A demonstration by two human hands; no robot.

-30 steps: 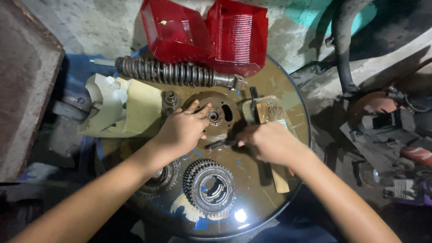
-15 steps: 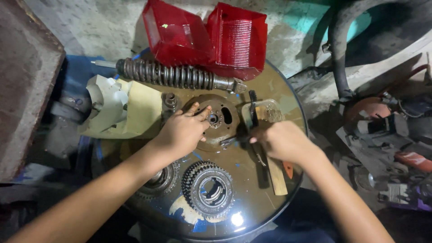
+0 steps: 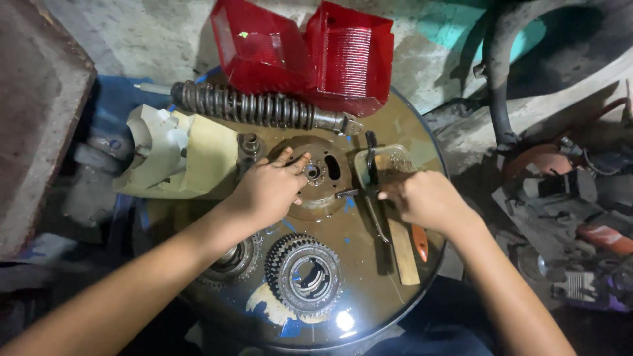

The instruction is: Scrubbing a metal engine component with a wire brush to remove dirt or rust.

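Lower centre: toothed steel gear ring [image 3: 306, 275] lying on oily round drum-top desk [image 3: 369, 310]. Mid-frame: left hand [image 3: 267, 191], fingers spread, pressing brown round metal plate [image 3: 323, 177]; right hand [image 3: 425, 198], fingers curled, grip hidden. Top: red plastic lamp covers [image 3: 303, 56]. Risk: oily plate may slip.

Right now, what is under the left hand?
The left hand rests on a round brown metal disc lying on the drum top. The disc's hub and holes show; its left part is covered by the hand.
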